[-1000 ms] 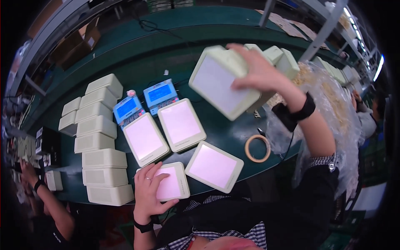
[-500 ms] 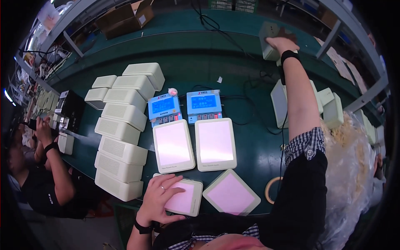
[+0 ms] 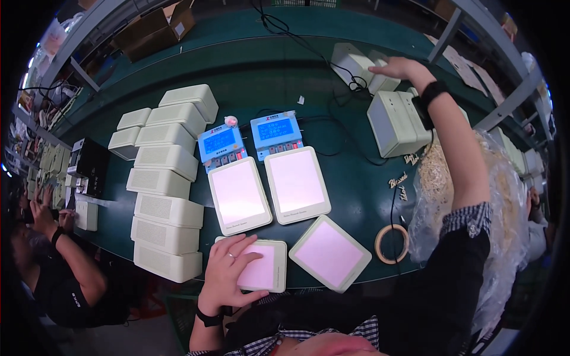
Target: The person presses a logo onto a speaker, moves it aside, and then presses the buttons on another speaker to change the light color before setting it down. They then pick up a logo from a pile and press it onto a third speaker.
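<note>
My left hand rests with spread fingers on a cream-framed panel with a pinkish face, near the table's front edge. To its right lies a similar panel, turned at an angle. Two more lit panels, one on the left and one on the right, lie beyond, touching two blue meters with screens. At the far right, my outstretched right hand grips a small off-white box; its fingertips are partly hidden. Close by stands another off-white box with a black cable against it.
Off-white speaker-like boxes form a column on the left. More boxes stand under my right arm. A wooden ring, small wooden word cutouts and a clear plastic bag lie at right. A co-worker sits at left.
The view has shifted, so most things sit further left. My right hand is still at the far boxes, with its arm bent more. The word cutouts have come into sight. My left hand stays put.
</note>
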Demonstrator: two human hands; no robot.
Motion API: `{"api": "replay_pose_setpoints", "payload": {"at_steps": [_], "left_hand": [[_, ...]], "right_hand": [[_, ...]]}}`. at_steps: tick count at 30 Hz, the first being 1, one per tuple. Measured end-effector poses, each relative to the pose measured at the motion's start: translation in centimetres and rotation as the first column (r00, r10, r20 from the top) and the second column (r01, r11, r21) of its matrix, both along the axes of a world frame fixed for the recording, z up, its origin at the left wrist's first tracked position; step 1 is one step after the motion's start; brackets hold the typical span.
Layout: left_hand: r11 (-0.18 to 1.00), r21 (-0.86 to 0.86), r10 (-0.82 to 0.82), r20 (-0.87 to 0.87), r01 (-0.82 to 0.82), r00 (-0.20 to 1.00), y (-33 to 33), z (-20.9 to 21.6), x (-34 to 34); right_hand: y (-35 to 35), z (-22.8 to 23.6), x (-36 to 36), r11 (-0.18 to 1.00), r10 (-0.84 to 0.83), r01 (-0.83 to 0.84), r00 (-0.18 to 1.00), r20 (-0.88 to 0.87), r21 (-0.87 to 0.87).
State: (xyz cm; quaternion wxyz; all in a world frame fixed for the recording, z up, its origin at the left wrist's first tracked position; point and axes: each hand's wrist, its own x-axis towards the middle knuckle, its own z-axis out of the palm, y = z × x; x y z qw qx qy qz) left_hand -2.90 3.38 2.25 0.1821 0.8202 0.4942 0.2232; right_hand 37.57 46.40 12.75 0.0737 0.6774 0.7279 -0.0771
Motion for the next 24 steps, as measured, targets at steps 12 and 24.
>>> {"api": "replay_pose_setpoints", "payload": {"at_steps": [12, 24], "left_hand": [[0.997, 0.072, -0.010, 0.002, 0.009, 1.000, -0.4, 0.0, 0.1], [0.994, 0.109, 0.011, 0.008, -0.012, 1.000, -1.0, -0.3, 0.0]], "right_hand": [[-15.7, -8.4, -0.6, 0.935, -0.299, 0.268, 0.948, 0.109, 0.230], [-13.9, -6.3, 0.9, 0.929, -0.355, 0.360, 0.933, -0.067, 0.091]]}}
